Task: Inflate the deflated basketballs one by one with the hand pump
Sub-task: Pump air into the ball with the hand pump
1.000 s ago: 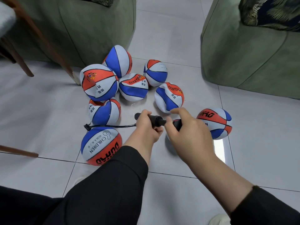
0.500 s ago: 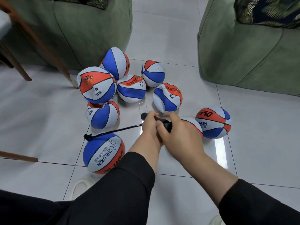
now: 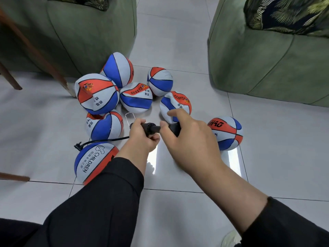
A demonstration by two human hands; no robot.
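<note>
A black hand pump [image 3: 152,128] lies level between my hands above the tiled floor. My left hand [image 3: 142,135] grips its left end, and my right hand [image 3: 187,138] grips the right part, with the forefinger stretched out. A thin black hose [image 3: 105,140] runs left from the pump to a round red, white and blue basketball [image 3: 93,162] marked CHILDREN. Another round ball [image 3: 227,133] sits to the right of my right hand. Several crumpled, deflated basketballs [image 3: 136,98] lie clustered behind the pump.
Green upholstered sofas stand at the back left [image 3: 71,32] and at the right [image 3: 267,59], with a patterned cushion [image 3: 288,13] on the right one. Brown wooden chair legs [image 3: 35,50] slant down at the left. The floor is glossy grey tile [image 3: 267,157].
My hands drew together along the pump half a second ago and have now moved apart again. The hose end stays at the CHILDREN ball.
</note>
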